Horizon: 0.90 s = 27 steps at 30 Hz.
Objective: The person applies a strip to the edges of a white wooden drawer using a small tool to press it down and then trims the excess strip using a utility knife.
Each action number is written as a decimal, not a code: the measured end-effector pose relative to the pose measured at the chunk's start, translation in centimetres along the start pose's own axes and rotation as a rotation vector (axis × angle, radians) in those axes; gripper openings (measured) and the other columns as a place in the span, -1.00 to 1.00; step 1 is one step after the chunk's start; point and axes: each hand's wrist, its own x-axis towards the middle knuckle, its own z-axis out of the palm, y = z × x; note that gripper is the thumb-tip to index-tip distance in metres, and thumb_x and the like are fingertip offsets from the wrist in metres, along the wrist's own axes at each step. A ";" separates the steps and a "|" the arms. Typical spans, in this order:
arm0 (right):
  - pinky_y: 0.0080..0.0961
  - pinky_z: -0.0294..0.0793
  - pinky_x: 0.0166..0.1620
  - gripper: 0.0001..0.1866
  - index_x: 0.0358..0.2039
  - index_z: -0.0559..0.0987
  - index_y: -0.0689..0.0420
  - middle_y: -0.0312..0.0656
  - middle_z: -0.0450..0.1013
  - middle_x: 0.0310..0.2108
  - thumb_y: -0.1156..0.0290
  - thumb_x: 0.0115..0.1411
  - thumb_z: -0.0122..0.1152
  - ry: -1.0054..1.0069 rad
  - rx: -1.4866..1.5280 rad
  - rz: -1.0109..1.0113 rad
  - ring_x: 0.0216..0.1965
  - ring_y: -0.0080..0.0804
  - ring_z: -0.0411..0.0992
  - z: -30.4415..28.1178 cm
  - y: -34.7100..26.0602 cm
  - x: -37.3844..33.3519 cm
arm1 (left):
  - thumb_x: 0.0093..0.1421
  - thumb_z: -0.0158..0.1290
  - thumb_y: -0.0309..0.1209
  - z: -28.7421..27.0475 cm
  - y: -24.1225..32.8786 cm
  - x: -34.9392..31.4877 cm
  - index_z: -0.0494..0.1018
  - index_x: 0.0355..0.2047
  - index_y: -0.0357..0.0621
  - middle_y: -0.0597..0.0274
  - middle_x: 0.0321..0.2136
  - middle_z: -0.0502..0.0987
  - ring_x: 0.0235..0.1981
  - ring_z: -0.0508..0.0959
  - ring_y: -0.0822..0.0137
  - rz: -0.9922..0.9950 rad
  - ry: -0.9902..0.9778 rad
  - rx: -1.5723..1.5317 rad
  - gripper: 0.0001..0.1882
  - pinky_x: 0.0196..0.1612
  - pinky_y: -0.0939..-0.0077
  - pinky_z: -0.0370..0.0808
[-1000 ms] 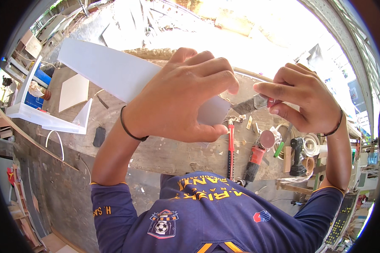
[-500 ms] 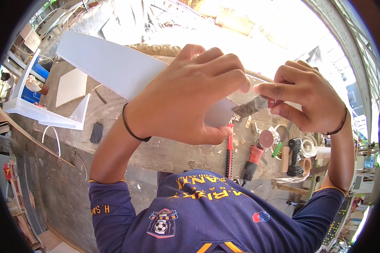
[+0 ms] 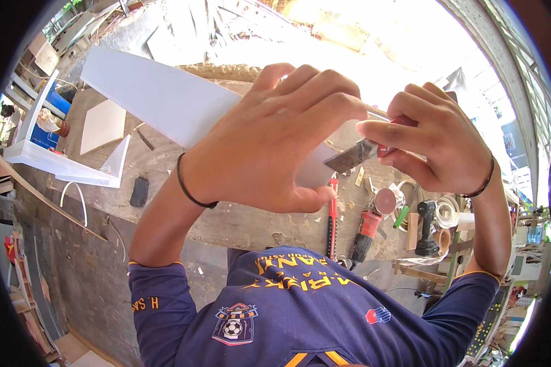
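A long white panel point(image 3: 159, 92) slants across the workbench from the far left toward the middle. My left hand point(image 3: 275, 137) grips it near its right end, fingers over the far edge and thumb at the near side, covering part of it. In my right hand point(image 3: 441, 137) is a red-handled cutter knife point(image 3: 354, 156), fingers closed around the handle. Its broad dark blade points left, and the tip meets the panel's right end, just beside my left fingers. Whether the blade cuts or scrapes the surface I cannot tell.
On the wooden workbench point(image 3: 226, 226) lie a red-and-black long tool point(image 3: 332, 217), an angle grinder point(image 3: 367, 229), a black cordless drill point(image 3: 427, 229) and a tape roll point(image 3: 447, 211). White angled pieces point(image 3: 73, 168) and a pale square board point(image 3: 103, 126) rest at left.
The knife and my right hand have shifted slightly left, bringing the blade further over the panel's end. My left hand keeps its grip on the panel, with hardly any movement.
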 end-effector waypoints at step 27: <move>-0.38 0.46 -0.31 -0.58 0.03 0.51 0.22 -0.11 0.46 -0.43 0.59 0.12 0.21 0.236 0.370 0.354 -0.41 -0.24 0.46 3.3 2.0 -7.9 | -0.13 0.25 -0.04 0.2 1.6 -1.1 0.46 -0.46 -0.02 0.37 -0.42 0.47 -0.36 0.45 0.25 0.110 -0.074 0.195 -0.62 -0.13 0.17 0.25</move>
